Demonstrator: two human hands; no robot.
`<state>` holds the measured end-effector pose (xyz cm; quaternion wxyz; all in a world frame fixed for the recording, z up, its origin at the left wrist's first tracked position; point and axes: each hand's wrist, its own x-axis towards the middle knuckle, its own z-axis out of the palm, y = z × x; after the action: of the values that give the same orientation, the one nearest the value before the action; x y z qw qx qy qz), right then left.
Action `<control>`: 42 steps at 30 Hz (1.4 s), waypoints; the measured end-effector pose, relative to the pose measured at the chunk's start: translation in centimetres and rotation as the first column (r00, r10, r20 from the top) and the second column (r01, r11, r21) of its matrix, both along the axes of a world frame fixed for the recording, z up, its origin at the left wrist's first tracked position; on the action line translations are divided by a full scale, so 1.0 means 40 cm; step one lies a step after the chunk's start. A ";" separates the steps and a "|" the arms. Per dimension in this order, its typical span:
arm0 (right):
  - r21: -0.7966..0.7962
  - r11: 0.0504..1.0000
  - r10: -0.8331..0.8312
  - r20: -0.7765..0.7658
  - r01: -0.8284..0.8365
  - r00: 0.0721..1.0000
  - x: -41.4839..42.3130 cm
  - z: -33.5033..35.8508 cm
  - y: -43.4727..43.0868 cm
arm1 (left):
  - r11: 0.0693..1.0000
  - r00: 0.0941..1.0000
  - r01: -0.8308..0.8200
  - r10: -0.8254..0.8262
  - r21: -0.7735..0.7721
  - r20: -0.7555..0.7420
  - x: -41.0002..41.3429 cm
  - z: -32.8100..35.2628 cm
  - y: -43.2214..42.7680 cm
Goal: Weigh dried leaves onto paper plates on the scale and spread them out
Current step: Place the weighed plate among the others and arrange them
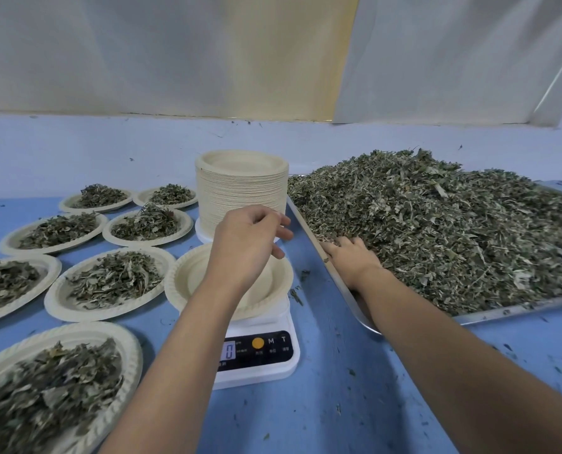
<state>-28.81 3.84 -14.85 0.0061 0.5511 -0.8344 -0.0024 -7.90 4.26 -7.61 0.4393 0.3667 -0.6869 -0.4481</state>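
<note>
Both bare arms reached forward. The left hand (250, 239) hung in the air with its back up and its wrist bent a little. Its fingers (281, 233) were loosely curled and held nothing. The right hand (351, 258) lay low, palm down, farther to the right — its fingertips were hidden, so its grip could not be told.

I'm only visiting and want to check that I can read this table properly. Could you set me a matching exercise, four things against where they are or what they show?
Things:
1. empty plate
2. plate stack
3. right hand
4. display

Places or states:
A. reads 0
B. on the leaves in the metal tray
C. on the scale
D. beyond the scale, left of the metal tray

Pairs: 1-C, 2-D, 3-B, 4-A
</note>
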 end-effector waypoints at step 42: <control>-0.679 0.725 0.601 0.537 -0.120 0.592 0.402 0.136 -0.019 | 0.912 0.873 -0.191 0.327 0.364 -0.361 0.197 0.024 -0.094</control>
<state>-12.72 3.08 -9.40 -0.1592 0.6410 -0.5850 0.4707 -0.01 0.48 -6.65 0.5668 0.4188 -0.4408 -0.5559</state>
